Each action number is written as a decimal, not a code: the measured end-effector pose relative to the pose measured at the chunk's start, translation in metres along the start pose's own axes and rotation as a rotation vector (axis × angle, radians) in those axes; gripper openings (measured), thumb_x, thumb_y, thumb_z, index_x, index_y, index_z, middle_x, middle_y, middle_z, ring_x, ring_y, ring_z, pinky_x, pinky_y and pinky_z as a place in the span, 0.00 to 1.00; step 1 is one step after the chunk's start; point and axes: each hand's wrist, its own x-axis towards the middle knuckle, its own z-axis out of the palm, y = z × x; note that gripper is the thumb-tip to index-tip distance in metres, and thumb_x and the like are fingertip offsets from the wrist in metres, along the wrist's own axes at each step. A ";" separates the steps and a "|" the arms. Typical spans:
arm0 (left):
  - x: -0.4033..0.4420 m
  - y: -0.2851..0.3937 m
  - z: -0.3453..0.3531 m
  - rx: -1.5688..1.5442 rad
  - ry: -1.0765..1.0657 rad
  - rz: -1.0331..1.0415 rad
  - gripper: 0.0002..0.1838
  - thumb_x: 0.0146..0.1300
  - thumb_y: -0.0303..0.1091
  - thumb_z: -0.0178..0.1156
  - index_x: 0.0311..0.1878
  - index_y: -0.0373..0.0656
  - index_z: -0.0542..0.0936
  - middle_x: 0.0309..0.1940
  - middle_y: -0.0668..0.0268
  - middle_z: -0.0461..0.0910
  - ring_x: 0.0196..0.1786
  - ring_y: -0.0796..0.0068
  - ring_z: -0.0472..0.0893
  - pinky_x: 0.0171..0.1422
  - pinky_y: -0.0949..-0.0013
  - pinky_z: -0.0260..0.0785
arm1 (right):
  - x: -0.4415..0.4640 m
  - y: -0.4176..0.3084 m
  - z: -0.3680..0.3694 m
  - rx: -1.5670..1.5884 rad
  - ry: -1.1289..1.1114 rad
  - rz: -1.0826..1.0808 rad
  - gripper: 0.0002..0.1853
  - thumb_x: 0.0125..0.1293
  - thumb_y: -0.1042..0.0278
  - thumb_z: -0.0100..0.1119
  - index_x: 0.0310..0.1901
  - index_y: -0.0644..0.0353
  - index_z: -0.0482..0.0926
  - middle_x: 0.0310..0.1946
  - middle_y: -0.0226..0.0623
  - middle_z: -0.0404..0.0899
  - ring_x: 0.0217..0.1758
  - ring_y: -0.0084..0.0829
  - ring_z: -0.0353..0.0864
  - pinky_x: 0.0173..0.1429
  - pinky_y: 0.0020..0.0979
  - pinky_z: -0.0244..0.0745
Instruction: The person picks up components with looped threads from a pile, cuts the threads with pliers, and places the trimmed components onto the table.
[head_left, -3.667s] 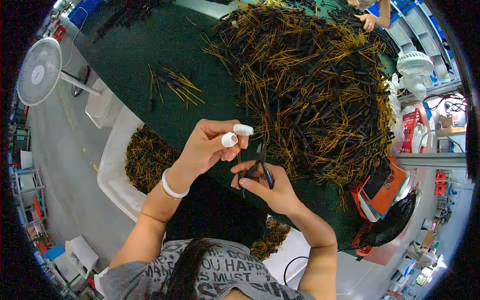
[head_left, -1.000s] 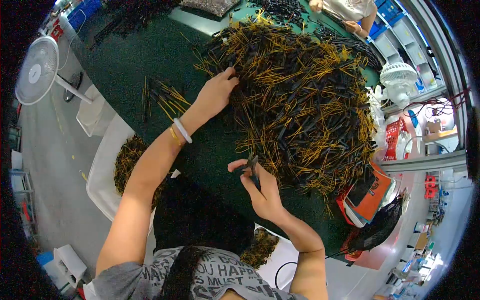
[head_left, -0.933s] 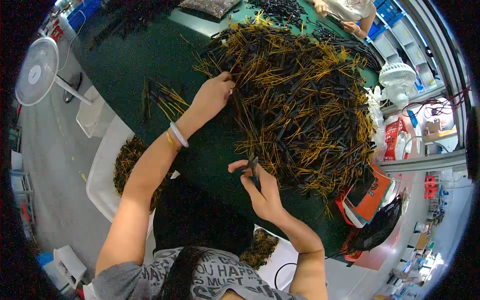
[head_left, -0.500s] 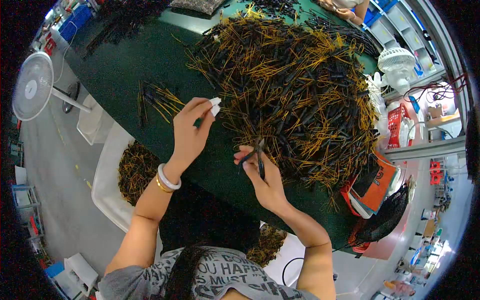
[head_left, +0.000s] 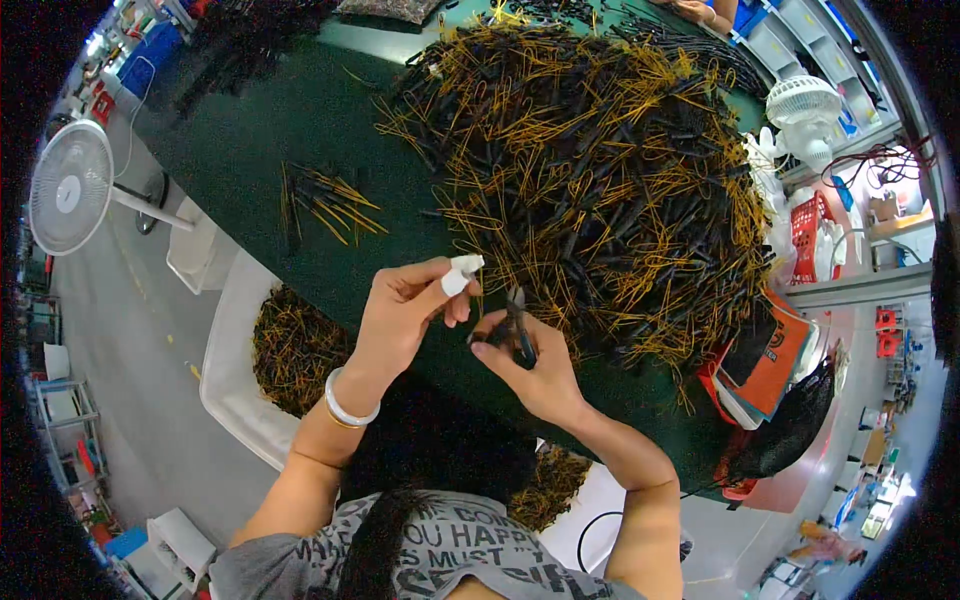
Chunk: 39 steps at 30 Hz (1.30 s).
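My right hand [head_left: 545, 375] is closed around small cutting pliers [head_left: 519, 318] with dark handles, their jaws pointing up toward the pile. Close by on the left, my left hand [head_left: 395, 315] has thumb and forefinger pinched together, both wrapped in white coverings [head_left: 462, 275]. What lies in that pinch is too small to make out. Just beyond both hands spreads a large heap of black pieces with yellow wires [head_left: 590, 200]. A small bunch of similar wired pieces [head_left: 335, 200] lies apart on the green tabletop [head_left: 240, 150].
White containers [head_left: 235, 385] holding more wired pieces stand below the table edge. A white fan [head_left: 70, 190] is at left, another fan [head_left: 803, 110] at right. An orange booklet [head_left: 770, 355] lies at the table's right end. Another person's hand [head_left: 695, 12] shows at the far side.
My left hand has moved right and down, closer to the pliers, and its fingers have drawn together. My right hand has stayed nearly in place, still holding the pliers.
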 end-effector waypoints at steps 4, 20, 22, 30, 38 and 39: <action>0.001 0.002 -0.003 -0.023 0.059 0.054 0.12 0.66 0.33 0.56 0.39 0.31 0.81 0.24 0.66 0.79 0.25 0.81 0.75 0.29 0.78 0.64 | -0.001 0.004 0.005 0.005 -0.011 0.002 0.13 0.59 0.66 0.62 0.44 0.61 0.77 0.22 0.23 0.67 0.23 0.15 0.59 0.28 0.22 0.57; -0.004 -0.004 -0.014 -0.379 -0.069 -0.021 0.09 0.61 0.28 0.55 0.32 0.31 0.81 0.24 0.62 0.79 0.17 0.84 0.64 0.22 0.81 0.54 | -0.007 -0.006 0.010 0.199 -0.431 0.049 0.12 0.69 0.66 0.51 0.51 0.59 0.76 0.30 0.24 0.72 0.30 0.15 0.65 0.38 0.21 0.63; -0.005 -0.004 -0.015 -0.498 -0.074 -0.044 0.10 0.62 0.29 0.55 0.33 0.31 0.81 0.25 0.62 0.79 0.17 0.84 0.64 0.21 0.81 0.53 | -0.009 -0.009 0.010 0.180 -0.374 0.116 0.14 0.70 0.66 0.51 0.53 0.59 0.75 0.31 0.24 0.73 0.31 0.15 0.65 0.38 0.21 0.63; 0.001 -0.001 -0.015 -0.275 -0.276 0.114 0.14 0.65 0.33 0.57 0.44 0.29 0.80 0.29 0.60 0.79 0.20 0.84 0.69 0.22 0.81 0.59 | -0.009 -0.008 0.011 0.368 -0.349 0.129 0.14 0.70 0.65 0.51 0.54 0.60 0.74 0.32 0.25 0.76 0.29 0.14 0.64 0.35 0.19 0.61; -0.002 -0.001 -0.011 -0.300 -0.182 0.089 0.09 0.64 0.28 0.57 0.40 0.31 0.82 0.29 0.60 0.78 0.19 0.84 0.69 0.23 0.82 0.59 | -0.010 -0.008 0.011 0.331 -0.369 0.126 0.13 0.70 0.66 0.51 0.53 0.60 0.75 0.32 0.23 0.76 0.27 0.12 0.62 0.33 0.18 0.59; -0.002 0.000 -0.011 -0.300 -0.181 0.088 0.09 0.64 0.28 0.57 0.40 0.31 0.82 0.29 0.60 0.78 0.19 0.84 0.69 0.23 0.82 0.59 | -0.010 -0.008 0.011 0.311 -0.366 0.116 0.13 0.70 0.66 0.51 0.53 0.60 0.75 0.32 0.23 0.76 0.27 0.12 0.62 0.33 0.18 0.59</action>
